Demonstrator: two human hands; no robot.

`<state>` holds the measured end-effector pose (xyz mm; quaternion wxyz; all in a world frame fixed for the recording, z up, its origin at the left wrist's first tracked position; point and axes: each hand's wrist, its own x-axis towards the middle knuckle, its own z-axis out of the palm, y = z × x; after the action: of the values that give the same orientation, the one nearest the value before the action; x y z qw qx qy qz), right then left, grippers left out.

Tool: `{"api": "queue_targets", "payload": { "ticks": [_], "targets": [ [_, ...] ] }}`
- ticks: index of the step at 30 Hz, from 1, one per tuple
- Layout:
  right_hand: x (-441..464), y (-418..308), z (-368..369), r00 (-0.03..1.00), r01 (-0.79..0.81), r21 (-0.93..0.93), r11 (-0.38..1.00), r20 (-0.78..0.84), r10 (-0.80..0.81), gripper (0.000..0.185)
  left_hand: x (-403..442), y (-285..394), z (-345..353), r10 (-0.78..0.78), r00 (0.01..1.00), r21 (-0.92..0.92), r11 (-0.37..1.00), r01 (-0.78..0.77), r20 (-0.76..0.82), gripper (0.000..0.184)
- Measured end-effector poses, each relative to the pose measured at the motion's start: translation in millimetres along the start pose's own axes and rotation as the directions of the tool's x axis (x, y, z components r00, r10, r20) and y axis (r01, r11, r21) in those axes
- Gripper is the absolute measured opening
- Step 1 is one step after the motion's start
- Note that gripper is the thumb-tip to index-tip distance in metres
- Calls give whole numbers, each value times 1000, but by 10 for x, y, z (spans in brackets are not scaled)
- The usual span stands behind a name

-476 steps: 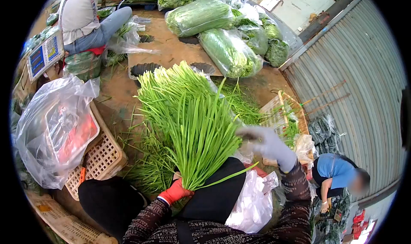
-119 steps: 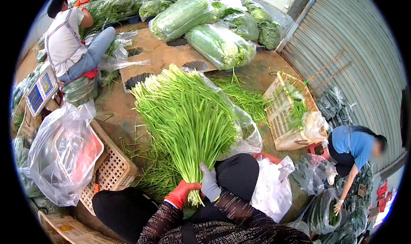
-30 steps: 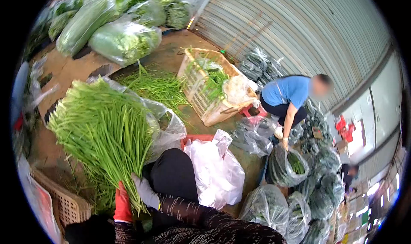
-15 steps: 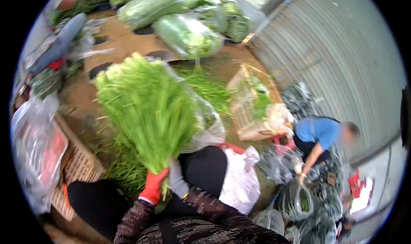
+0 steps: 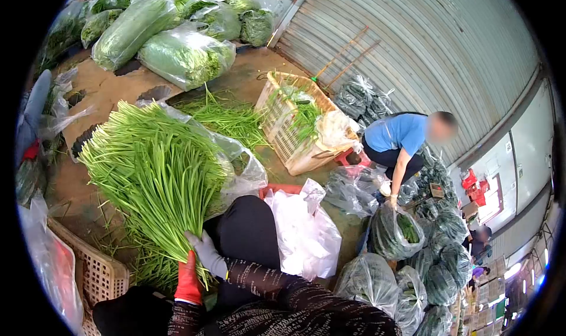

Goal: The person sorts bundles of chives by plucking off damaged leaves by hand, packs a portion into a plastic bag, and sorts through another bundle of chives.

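A large bunch of green chives [image 5: 159, 171] fans out to the upper left in front of my knees, with pale ends at the far side. My left hand [image 5: 187, 282], in a red glove, grips the near, narrow end of the bunch from below. Beside it my right hand [image 5: 206, 254], in a grey glove, holds the bunch from the right, its fingers laid against the stalks. An opened clear plastic bag [image 5: 250, 176] lies just beyond and to the right, partly hidden by the bunch. Loose green stalks [image 5: 227, 120] are scattered on the floor behind it.
A crate [image 5: 283, 129] with greens and plastic stands ahead; another crate [image 5: 112, 277] is at left. White bags [image 5: 303, 230] sit by my right knee. Bagged vegetables [image 5: 177, 56] lie at the back. At right a person in blue [image 5: 401, 135] handles a filled bag [image 5: 398, 235].
My view has swung to the right, so the surroundings sit further left. The bunch has come down and leans more to the left, with both my hands still holding it.
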<state>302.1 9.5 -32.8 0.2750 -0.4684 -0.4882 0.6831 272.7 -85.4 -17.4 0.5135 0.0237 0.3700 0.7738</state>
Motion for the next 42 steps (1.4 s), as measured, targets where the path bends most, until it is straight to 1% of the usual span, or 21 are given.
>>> {"api": "queue_targets", "payload": {
  "ticks": [2,3,4,7,8,11,12,14,15,16,18,19,21,24,27,34,35,36,38,40,42],
  "targets": [
    [-38,-63,9,999,37,67,997,21,-38,52,137,-159,-201,6,996,45,999,-10,85,62],
    [-73,-106,6,996,69,130,989,39,-74,57,94,-136,-156,3,995,-22,1000,-1,98,63],
    [-89,-107,19,994,71,246,967,69,-90,44,41,-83,-76,2,994,-90,996,8,112,63],
    [-16,17,-14,990,11,301,954,128,-52,56,54,-64,-102,-81,995,-50,995,84,60,61],
    [17,15,2,993,76,234,969,73,-95,60,81,-60,-84,-120,992,-22,992,121,33,61],
    [-19,-49,33,995,15,190,982,94,-33,61,50,-4,-35,-114,991,17,993,113,68,62],
    [-2,-25,13,975,23,219,975,211,-70,59,111,-41,-73,-122,991,45,992,120,60,62],
    [137,198,48,964,-44,272,961,264,-31,55,29,81,70,-86,995,138,987,78,54,62],
    [15,5,-17,946,16,52,999,323,-32,54,28,104,85,-100,994,155,984,90,53,61],
    [-89,-177,15,973,45,-107,993,231,-19,70,43,107,119,-113,992,152,983,103,61,60],
    [29,192,127,998,55,-332,942,42,-44,89,55,157,162,-132,989,158,980,121,60,57],
    [64,196,105,998,59,-327,943,39,-49,89,49,155,170,-146,987,163,977,134,60,56],
    [30,108,62,980,102,-474,875,200,-6,101,55,169,212,-159,986,172,974,147,56,54],
    [-139,-273,22,970,29,-601,799,211,124,102,33,211,187,-173,983,181,970,161,52,50],
    [-145,-204,22,968,-24,-625,780,179,174,101,58,227,201,-182,982,183,968,170,50,47],
    [-100,-138,-24,921,7,-419,908,356,157,101,-25,279,113,-182,981,156,973,170,64,40],
    [-56,-12,25,953,85,-459,884,296,62,95,-46,279,86,-182,981,148,974,171,68,39],
    [-13,96,36,953,63,-457,887,290,81,95,-69,284,64,-179,981,138,976,167,80,38],
    [16,110,8,881,-38,40,998,473,15,87,54,219,-236,-252,967,192,952,239,47,41],
    [-127,-345,-75,890,9,-126,992,453,49,81,7,125,-289,-191,982,81,979,189,10,39],
    [-139,-486,-110,858,-32,-217,976,495,138,81,68,125,-373,-278,958,-135,949,286,77,43]
  ]
}}
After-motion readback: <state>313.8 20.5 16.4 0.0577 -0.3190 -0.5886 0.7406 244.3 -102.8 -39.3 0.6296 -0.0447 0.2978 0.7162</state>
